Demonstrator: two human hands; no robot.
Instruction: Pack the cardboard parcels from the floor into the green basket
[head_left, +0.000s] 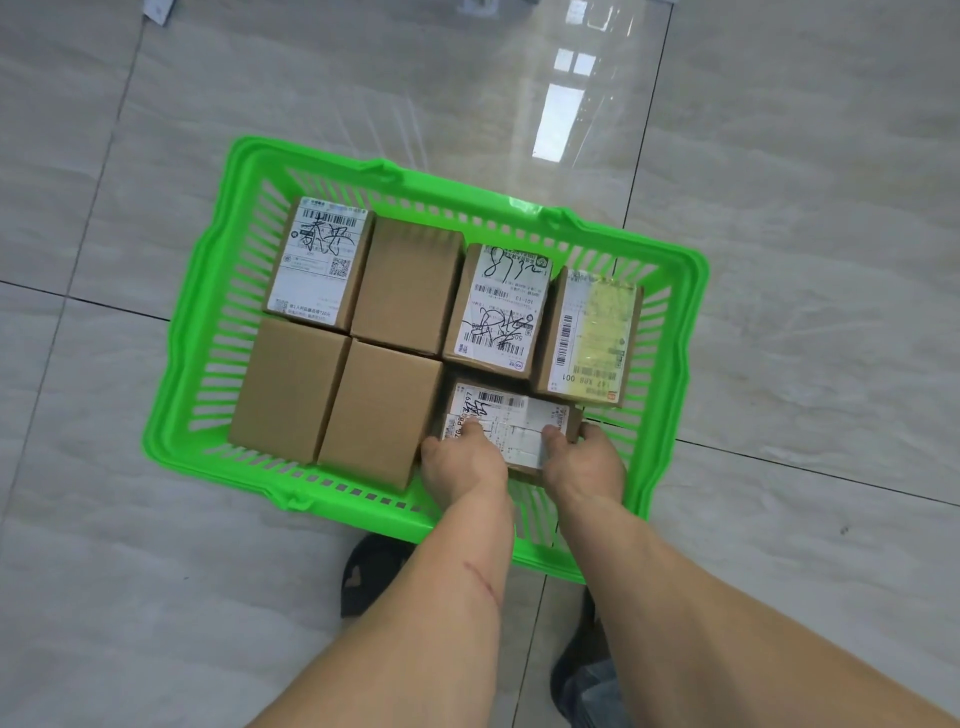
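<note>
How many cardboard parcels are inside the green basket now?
7. Far row: labelled parcel, plain parcel, scribbled parcel, yellow-taped parcel. Near row: two plain parcels, and one held parcel. More may lie underneath.

I see green basket (208, 291): bright moulded plastic, slotted walls, slight sheen. Parcels: matt brown cardboard, plain parcel (291, 387) smooth, unprinted. Labelled parcel (322, 260): white paper label, clear glossy tape. Yellow-labelled parcel (592, 338): shiny film over label. Floor (779, 208): grey marbled tile, polished, mirror-glossy, dark grout lines.
</note>
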